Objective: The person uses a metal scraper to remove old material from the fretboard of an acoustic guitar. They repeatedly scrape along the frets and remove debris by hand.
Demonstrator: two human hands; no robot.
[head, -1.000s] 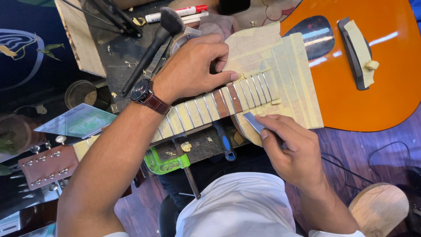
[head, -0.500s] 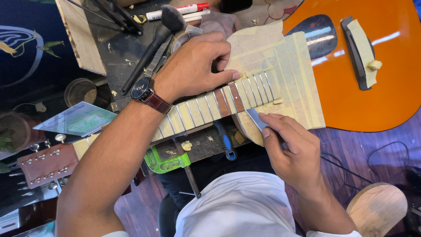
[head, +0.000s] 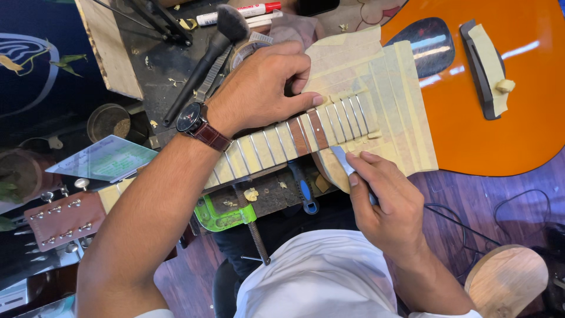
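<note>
An orange acoustic guitar (head: pixel 518 112) lies across the workbench, its fretboard (head: pixel 282 141) and upper body covered with strips of cream masking tape (head: pixel 388 100). My left hand (head: pixel 265 88), with a wristwatch (head: pixel 191 119) on the wrist, presses down on the taped neck where it meets the body, the thumb on a bare brown fret gap. My right hand (head: pixel 388 200) grips a small flat metal blade (head: pixel 341 158), its tip touching the near edge of the fretboard. The headstock (head: pixel 59 221) with tuning pegs lies at the left.
A black brush (head: pixel 206 59), a red and white marker (head: pixel 247 10) and a tape roll lie on the bench behind the neck. A green clamp (head: pixel 223 215) and a blue-handled tool (head: pixel 303 191) sit under the neck. A wooden stool (head: pixel 506 280) stands at lower right.
My right hand with the blade has shifted slightly along the fretboard's near edge. My left hand stays pressed on the taped neck.
</note>
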